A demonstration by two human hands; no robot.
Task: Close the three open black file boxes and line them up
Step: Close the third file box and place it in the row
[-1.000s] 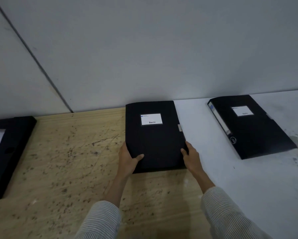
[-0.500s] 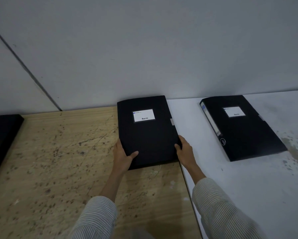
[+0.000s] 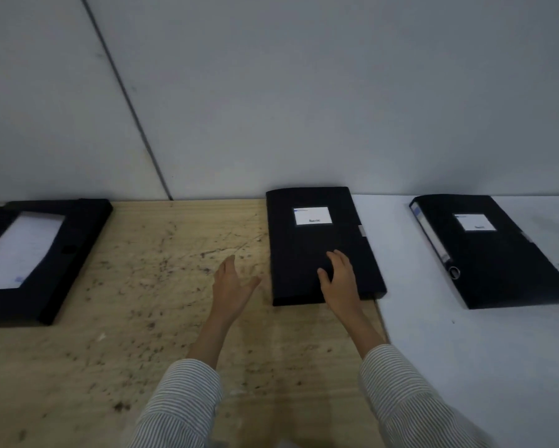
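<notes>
Black and still open, the left file box [image 3: 45, 253] shows white paper; the left hand [image 3: 231, 291] hovers over the wooden worktop [image 3: 161, 318], fingers spread. The right hand [image 3: 341, 282], fingers spread, rests on the closed middle box [image 3: 320, 240]; the right box [image 3: 495, 253] lies closed, angled.

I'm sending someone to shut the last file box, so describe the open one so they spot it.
On the wooden tabletop against the grey wall, look far left. The open file box lies there; unlike the two closed boxes, it shows white paper inside.
</notes>
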